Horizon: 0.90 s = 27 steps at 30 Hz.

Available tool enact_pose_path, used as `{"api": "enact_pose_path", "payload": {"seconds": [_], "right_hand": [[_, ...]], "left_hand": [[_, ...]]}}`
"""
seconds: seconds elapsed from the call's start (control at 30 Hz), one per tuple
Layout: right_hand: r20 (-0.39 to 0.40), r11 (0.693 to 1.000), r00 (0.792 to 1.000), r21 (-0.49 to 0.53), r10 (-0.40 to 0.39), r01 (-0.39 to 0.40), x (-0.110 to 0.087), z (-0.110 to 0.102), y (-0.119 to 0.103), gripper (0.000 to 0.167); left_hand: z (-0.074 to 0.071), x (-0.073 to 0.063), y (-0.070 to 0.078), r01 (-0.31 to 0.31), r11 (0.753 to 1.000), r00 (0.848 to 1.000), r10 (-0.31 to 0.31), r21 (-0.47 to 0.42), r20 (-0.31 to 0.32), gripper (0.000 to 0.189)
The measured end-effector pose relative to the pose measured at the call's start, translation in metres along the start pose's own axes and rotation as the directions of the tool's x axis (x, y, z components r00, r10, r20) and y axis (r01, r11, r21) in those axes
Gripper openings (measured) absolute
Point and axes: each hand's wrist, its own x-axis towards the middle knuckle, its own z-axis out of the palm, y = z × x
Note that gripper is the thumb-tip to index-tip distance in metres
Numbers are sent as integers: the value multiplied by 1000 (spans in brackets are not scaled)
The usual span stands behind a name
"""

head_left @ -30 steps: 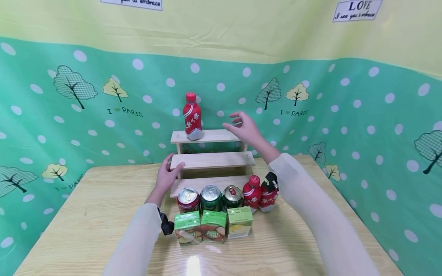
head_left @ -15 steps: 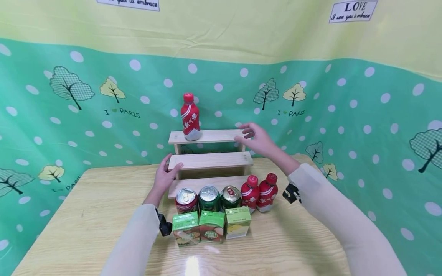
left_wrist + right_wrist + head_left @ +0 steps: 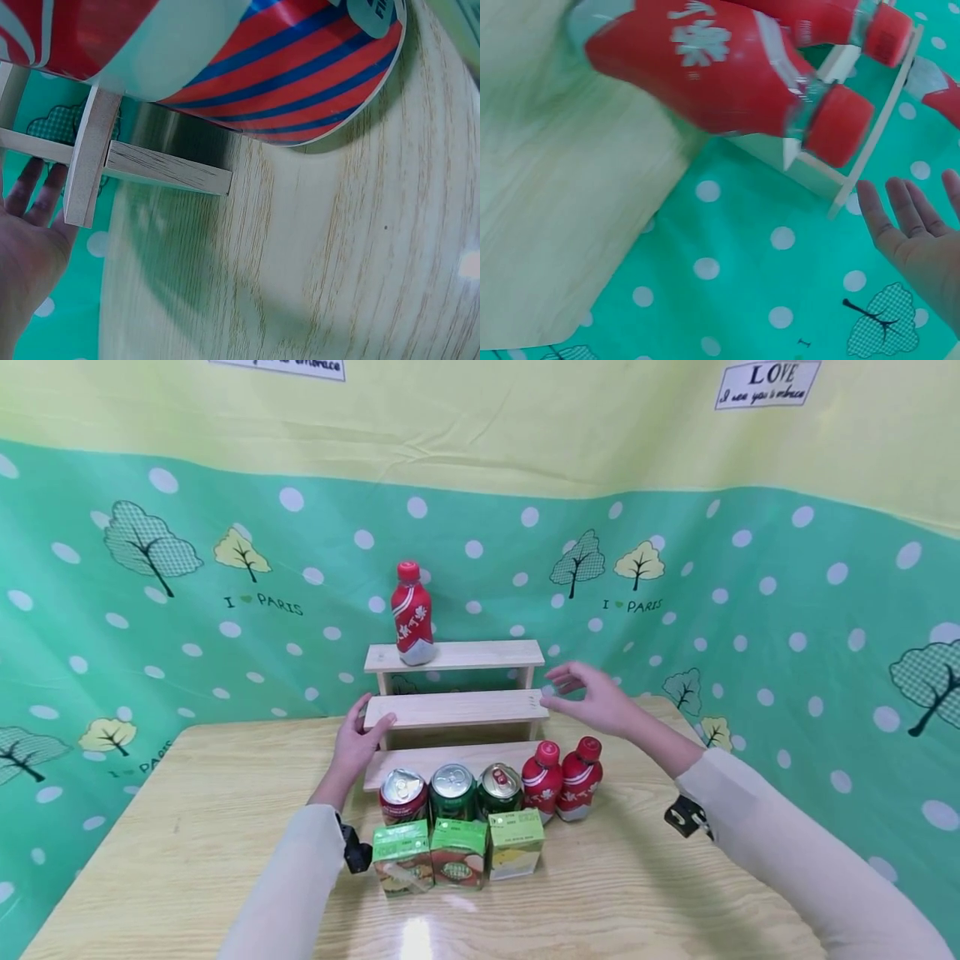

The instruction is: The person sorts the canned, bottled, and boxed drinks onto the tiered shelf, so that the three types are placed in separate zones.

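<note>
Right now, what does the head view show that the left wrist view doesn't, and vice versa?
Only head: the right hand, three red bottles and two green cans. Only left wrist: the red-and-blue striped lower side of the dark red can. Both: that can, the left hand at the wooden rack, the table and the dotted backdrop.

shelf point(image 3: 457, 708): smooth matt wood | can tops point(image 3: 452, 781): shiny metal | table point(image 3: 247, 793): glossy wood-grain | cartons point(image 3: 460, 856): probably coated paper
</note>
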Motion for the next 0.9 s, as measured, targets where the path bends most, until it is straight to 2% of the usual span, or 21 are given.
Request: {"api": "enact_pose_path", "payload": {"seconds": [0.17, 0.27, 0.53, 0.9], "right_hand": [[39, 1000, 999, -25, -16, 17, -16, -2, 9, 49], [62, 1000, 998, -25, 2, 0, -26, -3, 14, 50], [79, 1000, 997, -29, 0, 2, -48, -4, 33, 51], [101, 997, 992, -24, 71, -69, -64, 1, 52, 58]], "left_hand": [[-1, 1, 0, -27, 1000, 1000, 28, 8, -9, 83], [0, 1, -1, -35, 999, 999, 35, 11, -11, 82], [1, 2, -2, -16, 1000, 1000, 16, 2, -1, 85], [0, 0, 1, -3, 1000, 1000, 3, 10, -1, 83]]}}
